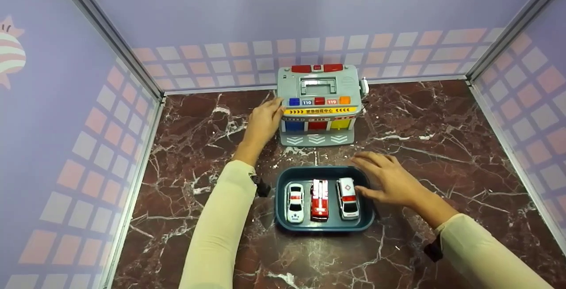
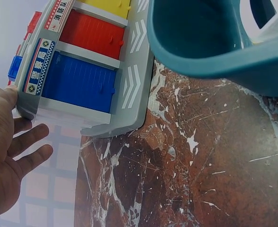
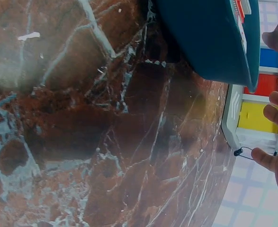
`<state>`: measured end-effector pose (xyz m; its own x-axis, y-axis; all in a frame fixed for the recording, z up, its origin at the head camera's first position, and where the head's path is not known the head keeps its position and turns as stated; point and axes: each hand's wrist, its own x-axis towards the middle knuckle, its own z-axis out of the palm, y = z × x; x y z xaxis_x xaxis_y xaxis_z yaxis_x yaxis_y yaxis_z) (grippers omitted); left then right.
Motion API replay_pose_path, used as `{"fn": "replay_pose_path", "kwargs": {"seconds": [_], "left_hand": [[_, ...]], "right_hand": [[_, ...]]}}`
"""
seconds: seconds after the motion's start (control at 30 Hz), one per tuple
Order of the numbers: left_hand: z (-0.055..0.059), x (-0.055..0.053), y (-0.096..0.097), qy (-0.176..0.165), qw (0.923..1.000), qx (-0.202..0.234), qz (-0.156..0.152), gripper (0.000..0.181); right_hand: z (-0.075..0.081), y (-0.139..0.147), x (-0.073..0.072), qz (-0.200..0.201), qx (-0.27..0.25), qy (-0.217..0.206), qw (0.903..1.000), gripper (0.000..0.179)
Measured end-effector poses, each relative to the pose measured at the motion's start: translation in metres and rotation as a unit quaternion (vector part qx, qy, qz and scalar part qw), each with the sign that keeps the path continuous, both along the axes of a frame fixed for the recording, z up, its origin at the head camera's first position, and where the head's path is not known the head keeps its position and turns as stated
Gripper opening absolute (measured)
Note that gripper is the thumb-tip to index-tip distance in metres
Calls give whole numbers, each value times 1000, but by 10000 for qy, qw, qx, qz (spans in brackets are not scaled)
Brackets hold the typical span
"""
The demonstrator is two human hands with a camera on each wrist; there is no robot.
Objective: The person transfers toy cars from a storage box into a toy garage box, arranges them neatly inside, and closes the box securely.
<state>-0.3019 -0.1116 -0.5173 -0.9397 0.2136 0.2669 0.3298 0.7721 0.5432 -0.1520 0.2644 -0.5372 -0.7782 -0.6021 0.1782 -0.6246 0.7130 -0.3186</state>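
A grey toy garage [image 1: 329, 88] with blue, red and yellow doors stands near the back wall. My left hand [image 1: 264, 121] is at its left front corner; the left wrist view shows the thumb against the roof edge and the other fingers loosely spread. In front sits a dark teal tray [image 1: 325, 227] with a white police car [image 1: 295, 203], a red fire truck [image 1: 319, 205] and a white ambulance [image 1: 348, 198] side by side. Over the tray's right rim hovers my right hand [image 1: 389, 178], fingers spread, thumb close to the ambulance. Nothing is held in either hand.
The dark red marbled tabletop [image 1: 212, 147] lies under everything. Purple patterned walls [image 1: 247, 19] enclose the back and both sides. A white knob [image 1: 364, 86] juts from the garage's right side, and a thin dark cord [image 3: 245, 152] shows near it.
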Motion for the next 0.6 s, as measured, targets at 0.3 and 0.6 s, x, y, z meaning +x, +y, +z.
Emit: {"fn": "replay_pose_path", "kwargs": {"seconds": [0.3,0.6], "left_hand": [[-2,-1,0,161,9998,45,-60,44],[0,1,1,195,9998,8,-58,43]], "right_hand": [[11,-1,-15,-39,-8,52,10000,77],[27,-3,-32,-140,57,90,9998,76]]}}
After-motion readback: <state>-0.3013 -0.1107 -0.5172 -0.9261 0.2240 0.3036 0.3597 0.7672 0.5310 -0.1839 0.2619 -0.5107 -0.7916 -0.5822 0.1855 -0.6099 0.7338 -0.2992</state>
